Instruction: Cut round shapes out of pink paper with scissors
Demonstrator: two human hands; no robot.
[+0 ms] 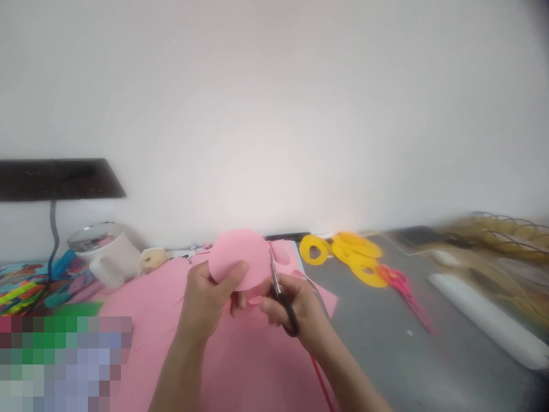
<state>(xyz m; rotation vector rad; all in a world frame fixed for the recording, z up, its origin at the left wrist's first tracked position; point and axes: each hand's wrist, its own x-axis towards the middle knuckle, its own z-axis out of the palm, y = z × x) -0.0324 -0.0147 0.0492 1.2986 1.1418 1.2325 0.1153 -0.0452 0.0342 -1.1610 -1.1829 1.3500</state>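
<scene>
My left hand point(205, 297) pinches a pink round piece of foam sheet point(240, 256) and holds it up above the table. My right hand point(300, 312) grips black-handled scissors point(281, 292), whose blades point up along the right edge of the pink piece. Under both hands lies a large pink foam sheet point(240, 360) on the grey table.
Yellow foam rings point(351, 254) and pink scissors point(405, 292) lie to the right. A white roll point(484, 317) and a wire basket point(510, 234) are at far right. A white mug point(112, 257) and colourful scraps point(30, 286) sit at left, under a black shelf point(55, 178).
</scene>
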